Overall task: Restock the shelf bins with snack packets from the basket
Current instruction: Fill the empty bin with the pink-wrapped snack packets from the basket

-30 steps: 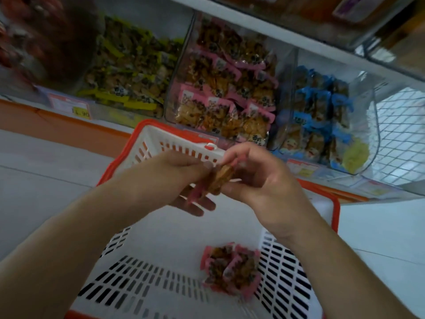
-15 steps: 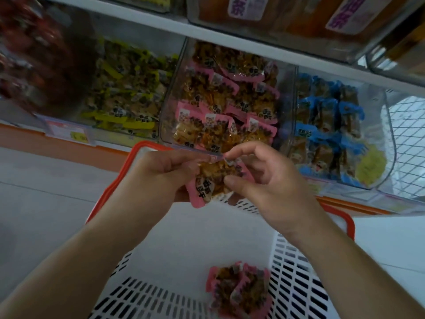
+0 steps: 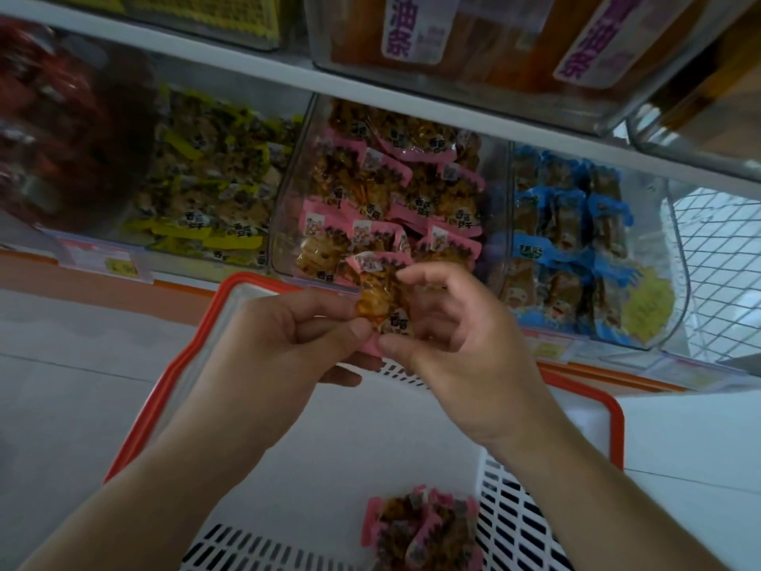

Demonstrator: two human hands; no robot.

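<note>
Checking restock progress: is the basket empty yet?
Not empty: a small pile of pink packets lies on the basket floor, near its right wall.

A pale tiled floor [image 3: 74,389] spreads from nine to three o'clock; white wire mesh [image 3: 716,274] stands at three.

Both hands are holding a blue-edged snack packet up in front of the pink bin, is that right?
Not quite. In the head view the packet held by the left hand and right hand is pink-edged, not blue-edged. It is in front of the pink bin.
</note>
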